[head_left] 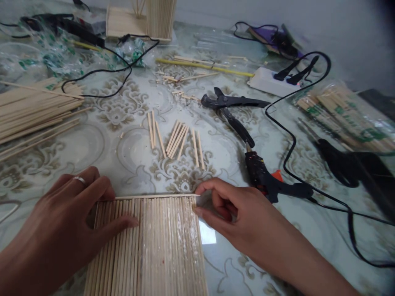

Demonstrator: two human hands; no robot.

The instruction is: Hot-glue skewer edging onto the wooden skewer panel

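A panel of slim wooden sticks set side by side (169,246) lies on the counter (132,142) at the bottom of the view, with a crosswise stick (157,196) along its far edge. The right hand (197,201) pinches that stick's right end at the panel's corner, between thumb and forefinger. The left hand (123,207) is spread wide, its thumb across the panel and its bent fingers at the stick's left end. Just beyond lie loose short sticks (179,142). To their right are black-handled cutters (221,102) with open handles and a dark glue gun (259,172). Farther out are a pile of long sticks (33,107) on the left, a yellow rod (206,68), a white power strip (271,84) with plugs in it, and bagged sticks (348,117) on the right.
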